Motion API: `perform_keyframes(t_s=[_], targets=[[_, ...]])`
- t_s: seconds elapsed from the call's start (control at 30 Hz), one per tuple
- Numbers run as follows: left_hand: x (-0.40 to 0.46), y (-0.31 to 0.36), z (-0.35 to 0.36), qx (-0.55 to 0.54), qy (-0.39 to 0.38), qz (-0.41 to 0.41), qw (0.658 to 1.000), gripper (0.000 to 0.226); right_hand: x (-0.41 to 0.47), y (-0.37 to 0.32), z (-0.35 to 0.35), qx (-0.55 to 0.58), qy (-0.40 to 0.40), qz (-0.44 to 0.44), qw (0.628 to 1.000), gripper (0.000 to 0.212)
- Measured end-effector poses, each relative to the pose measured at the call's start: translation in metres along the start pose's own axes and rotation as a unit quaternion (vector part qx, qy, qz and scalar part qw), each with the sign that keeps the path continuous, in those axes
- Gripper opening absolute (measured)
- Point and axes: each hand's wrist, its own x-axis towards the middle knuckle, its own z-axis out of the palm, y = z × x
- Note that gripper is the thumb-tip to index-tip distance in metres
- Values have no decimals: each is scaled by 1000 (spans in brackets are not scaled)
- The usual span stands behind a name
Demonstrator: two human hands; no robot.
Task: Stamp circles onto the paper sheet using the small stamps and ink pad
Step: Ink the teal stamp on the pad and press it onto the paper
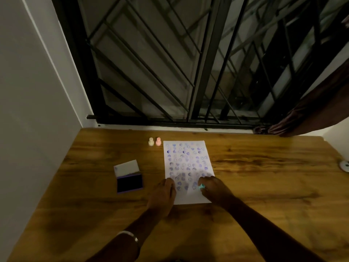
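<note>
A white paper sheet [187,161] lies on the wooden table [264,176], covered with rows of purple stamped marks. My right hand [213,188] is shut on a small teal stamp [201,186], holding it down on the sheet's lower right part. My left hand [163,193] rests flat on the sheet's lower left edge, fingers apart. An open ink pad [129,183] with its white lid tipped back sits left of the sheet. A cream stamp [151,142] and a pink stamp [158,141] stand upright beside the sheet's top left corner.
A black window grille [170,72] rises behind the table's far edge. A white wall [28,110] borders the left side. A dark curtain [302,114] hangs at the right. A small white round object [344,165] lies at the table's right edge.
</note>
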Motion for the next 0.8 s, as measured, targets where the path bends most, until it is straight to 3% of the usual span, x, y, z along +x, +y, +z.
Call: perform_keyframes(t_s=[0.13, 0.27, 0.33, 0.43, 0.5, 0.6, 0.67, 0.8], targets=[[8, -1, -7, -118, 15, -38, 992, 15, 1, -6, -8, -15, 25, -9, 1000, 20], [19, -2, -17, -253, 0, -172, 952, 24, 8, -24, -20, 12, 104, -48, 993, 17], [26, 0, -24, -362, -3, -264, 894, 27, 14, -41, -24, 34, 114, -73, 990, 15], [33, 1, -40, -504, -10, -412, 759, 16, 24, -68, -25, 71, 121, -112, 984, 12], [34, 0, -52, -586, -10, -447, 676, 11, 31, -85, -23, 92, 122, -135, 979, 12], [30, -5, -66, -656, 11, -442, 612, 9, 40, -106, -20, 118, 118, -171, 971, 12], [26, -7, -74, -673, 18, -431, 601, 11, 45, -119, -18, 126, 116, -186, 968, 12], [23, -9, -84, -648, 21, -427, 631, 21, 52, -136, -7, 112, 116, -183, 970, 16]])
